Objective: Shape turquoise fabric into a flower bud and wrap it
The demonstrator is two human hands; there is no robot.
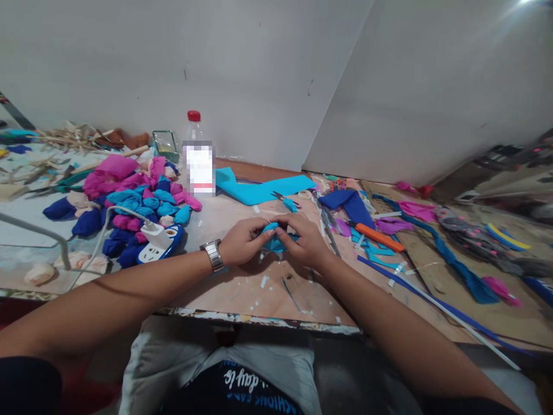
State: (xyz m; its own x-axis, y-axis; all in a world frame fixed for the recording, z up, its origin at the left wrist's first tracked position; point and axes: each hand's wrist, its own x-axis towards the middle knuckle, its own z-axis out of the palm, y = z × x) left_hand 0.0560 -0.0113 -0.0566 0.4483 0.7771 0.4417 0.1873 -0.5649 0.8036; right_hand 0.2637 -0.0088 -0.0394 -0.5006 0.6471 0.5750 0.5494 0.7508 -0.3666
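Observation:
Both hands meet over the middle of the table around a small bunched piece of light-blue crepe paper (273,244). My left hand (242,241), with a metal watch (212,255) on its wrist, pinches the paper from the left. From the other side my right hand (302,239) grips it, thumb pressed close to the left thumb. Fingers cover much of the piece, so its full shape is hidden. Just beyond the hands lie scissors (290,200) with a scrap of light-blue paper, and behind them a long light-blue crepe strip (263,190).
Pink, blue and navy crumpled paper balls (149,199) pile up at left, beside a power strip (162,245) with a plugged-in charger. A red-capped bottle (196,129) stands behind. On the right are an orange-handled cutter (379,237), dark-blue paper (352,204) and cardboard (466,262).

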